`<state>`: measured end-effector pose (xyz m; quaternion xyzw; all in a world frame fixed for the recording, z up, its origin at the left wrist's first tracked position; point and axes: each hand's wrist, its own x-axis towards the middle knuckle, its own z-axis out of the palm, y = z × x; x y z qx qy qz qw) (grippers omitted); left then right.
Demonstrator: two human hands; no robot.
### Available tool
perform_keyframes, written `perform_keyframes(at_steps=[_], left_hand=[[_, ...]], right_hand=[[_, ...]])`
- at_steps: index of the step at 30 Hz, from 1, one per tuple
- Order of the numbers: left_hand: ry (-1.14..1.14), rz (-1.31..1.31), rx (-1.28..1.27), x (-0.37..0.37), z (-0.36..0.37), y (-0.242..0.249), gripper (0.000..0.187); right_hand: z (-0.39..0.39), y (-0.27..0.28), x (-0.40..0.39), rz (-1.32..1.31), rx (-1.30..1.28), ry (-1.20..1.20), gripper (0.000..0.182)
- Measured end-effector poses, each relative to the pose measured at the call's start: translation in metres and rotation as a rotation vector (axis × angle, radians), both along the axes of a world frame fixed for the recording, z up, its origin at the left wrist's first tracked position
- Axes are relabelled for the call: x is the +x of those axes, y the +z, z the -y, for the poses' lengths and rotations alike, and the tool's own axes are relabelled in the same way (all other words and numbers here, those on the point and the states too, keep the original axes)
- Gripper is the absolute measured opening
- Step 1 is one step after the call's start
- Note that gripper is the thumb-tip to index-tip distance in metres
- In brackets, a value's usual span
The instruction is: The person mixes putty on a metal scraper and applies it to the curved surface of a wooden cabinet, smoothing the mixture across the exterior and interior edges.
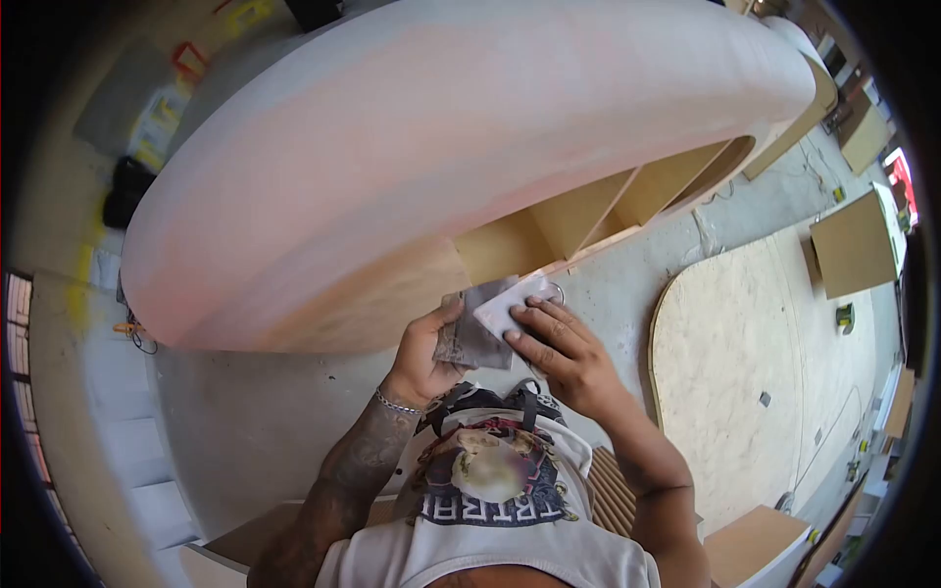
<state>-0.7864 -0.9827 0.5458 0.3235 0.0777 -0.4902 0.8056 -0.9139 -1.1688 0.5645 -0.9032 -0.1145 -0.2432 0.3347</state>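
Note:
My left hand (427, 355) grips a worn grey-brown sheet (474, 328), which looks like sandpaper, its thumb on top. Beside it my right hand (561, 351) holds a flat pale pinkish block (510, 306), with the fingers spread over its face. The block overlaps the right edge of the sheet. Both hands are in front of my body, near the lower edge of a large rounded form (392, 147) with a patchy pink and white surface. Open wooden compartments (569, 220) show in the side of that form.
A large curved plywood panel (745, 363) lies to the right. Beyond it stands a brown box-like piece (855, 245), with a small green and black tool (845, 316) nearby. An orange clamp (127, 328) is at the left. A brown board (755, 549) sits at the lower right.

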Motion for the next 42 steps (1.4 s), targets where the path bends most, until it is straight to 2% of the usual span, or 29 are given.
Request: perform_keyframes(at_steps=[2,5,6,8,11,12,14,15,20,22,23,24,25,27,28,31,32,35,36,38,39,40,41,42], left_hand=[[0.101,-0.029,0.015,0.002,-0.007,-0.002,0.03],[0.174,0.041,-0.253,0.023,-0.041,0.005,0.031],[0.3,0.145,-0.113,0.025,-0.039,0.025,0.031],[0.366,0.464,-0.001,0.032,-0.046,0.023,0.029],[0.35,0.781,0.165,0.031,-0.059,0.024,0.029],[0.3,0.895,0.196,0.031,-0.066,0.015,0.03],[0.19,1.163,0.285,0.026,-0.074,0.017,0.032],[0.098,1.181,0.284,0.024,-0.079,0.017,0.033],[-0.244,1.324,0.316,0.031,-0.109,0.037,0.04],[-0.127,1.259,0.382,0.035,-0.115,0.02,0.043],[-0.073,0.779,0.26,0.029,-0.114,0.014,0.042],[0.09,0.296,0.154,0.022,-0.108,0.027,0.041],[0.026,0.191,0.07,0.027,-0.112,0.027,0.039],[-0.106,-0.028,-0.096,0.035,-0.127,0.021,0.035],[-0.093,-0.11,-0.174,0.039,-0.135,0.019,0.033],[0.024,0.082,-0.071,0.042,-0.148,0.017,0.032],[0.095,0.03,0.003,0.039,-0.151,0.019,0.032],[0.233,0.25,-0.157,0.038,-0.173,0.03,0.034],[0.363,0.577,0.034,0.032,-0.176,0.031,0.038],[0.414,1.364,0.182,0.032,-0.179,0.032,0.042],[0.408,1.794,0.276,0.031,-0.181,0.04,0.041],[0.341,1.915,0.17,0.034,-0.182,0.034,0.032],[0.262,2.279,0.261,0.035,-0.187,0.035,0.027],[0.238,2.306,0.242,0.031,-0.186,0.035,0.027]], right_hand=[[-0.012,-0.02,0.0,-0.017,0.16,-0.018,0.051],[-0.008,-0.046,-0.009,-0.32,0.08,0.064,0.047],[-0.019,-0.06,-0.011,-0.306,0.363,-0.027,0.044],[-0.033,-0.08,-0.016,-0.278,0.919,-0.187,0.038],[-0.066,-0.034,-0.003,-0.191,1.818,-0.039,0.036],[-0.077,-0.021,0.002,-0.25,1.917,-0.074,0.038],[-0.095,-0.021,0.013,-0.277,1.945,-0.099,0.034],[-0.101,-0.02,0.016,-0.298,1.957,-0.113,0.032],[-0.122,0.014,0.017,-0.151,1.765,-0.141,0.025],[-0.126,0.02,0.019,0.118,1.134,-0.044,0.029],[-0.127,0.022,0.019,0.244,0.815,-0.003,0.03],[-0.124,0.027,0.026,0.342,0.645,0.182,0.04],[-0.124,0.034,0.026,0.318,0.346,0.204,0.05],[-0.133,0.046,0.031,0.178,0.072,0.209,0.052],[-0.137,0.037,0.034,0.134,0.008,0.17,0.054],[-0.142,0.008,0.035,0.027,0.049,0.068,0.054],[-0.143,0.0,0.032,-0.044,0.099,0.014,0.054],[-0.14,-0.024,0.019,-0.395,0.154,-0.066,0.048],[-0.149,-0.03,0.016,-0.456,0.691,-0.107,0.046],[-0.16,-0.038,0.01,-0.538,1.76,-0.194,0.042],[-0.16,-0.05,0.006,-0.474,2.008,0.045,0.036],[-0.169,-0.032,0.007,-0.563,2.121,0.092,0.037],[-0.179,-0.008,0.011,-0.646,2.235,0.144,0.037],[-0.182,0.003,0.014,-0.673,2.268,0.152,0.038]])
